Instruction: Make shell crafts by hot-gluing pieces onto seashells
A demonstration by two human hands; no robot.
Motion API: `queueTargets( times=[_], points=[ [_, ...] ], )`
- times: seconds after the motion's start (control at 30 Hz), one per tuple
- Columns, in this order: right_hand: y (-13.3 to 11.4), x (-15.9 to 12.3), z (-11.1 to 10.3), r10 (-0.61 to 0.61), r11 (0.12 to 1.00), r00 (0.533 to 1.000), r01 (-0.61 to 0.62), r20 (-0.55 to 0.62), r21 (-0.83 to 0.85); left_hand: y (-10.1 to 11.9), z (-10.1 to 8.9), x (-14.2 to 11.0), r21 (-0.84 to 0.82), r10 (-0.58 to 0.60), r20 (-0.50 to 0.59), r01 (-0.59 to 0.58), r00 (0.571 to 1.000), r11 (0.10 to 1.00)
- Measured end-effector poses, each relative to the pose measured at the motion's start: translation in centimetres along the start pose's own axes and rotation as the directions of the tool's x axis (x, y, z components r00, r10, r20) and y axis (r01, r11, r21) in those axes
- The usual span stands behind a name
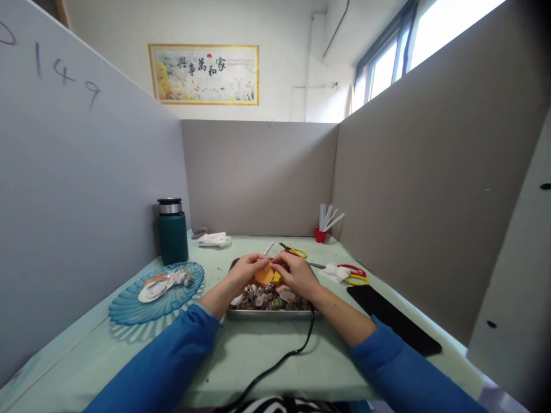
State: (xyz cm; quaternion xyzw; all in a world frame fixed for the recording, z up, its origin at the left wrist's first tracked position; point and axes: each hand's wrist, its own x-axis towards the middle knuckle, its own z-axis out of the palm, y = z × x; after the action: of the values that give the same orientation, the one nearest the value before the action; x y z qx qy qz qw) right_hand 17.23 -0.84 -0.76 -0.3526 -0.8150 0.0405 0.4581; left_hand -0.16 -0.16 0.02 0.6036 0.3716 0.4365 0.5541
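My left hand (pixel 248 271) and my right hand (pixel 297 276) meet over a metal tray (pixel 271 313). Pinched in my left fingers is a flat, rounded orange piece that looks like a shell (pixel 264 276). My right fingers are closed at its upper edge, and what they hold there, if anything, is hidden. A small yellow object (pixel 276 277) shows just below my right fingertips; its kind is unclear. Many small seashells (pixel 260 299) fill the tray beneath. A black cord (pixel 297 351) runs from the tray's right front toward me.
On the left, a blue scalloped plate (pixel 124 310) bears shells, with a green bottle (pixel 173 238) behind. To the right lie yellow-handled scissors (pixel 358 280), tissue (pixel 336 272) and a black slab (pixel 394 319). Farther back are pliers (pixel 297 252) and a red cup (pixel 320 236) of white sticks. Partitions enclose the table.
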Motion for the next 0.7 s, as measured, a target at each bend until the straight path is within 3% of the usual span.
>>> queueTargets(
  times=[0.7],
  points=[
    [-0.06,-0.08,-0.10,-0.014,1.000,1.000,0.015,0.023,-0.021,0.24,0.28,-0.16,0.020,-0.005,-0.026,0.005,1.000,1.000]
  ],
)
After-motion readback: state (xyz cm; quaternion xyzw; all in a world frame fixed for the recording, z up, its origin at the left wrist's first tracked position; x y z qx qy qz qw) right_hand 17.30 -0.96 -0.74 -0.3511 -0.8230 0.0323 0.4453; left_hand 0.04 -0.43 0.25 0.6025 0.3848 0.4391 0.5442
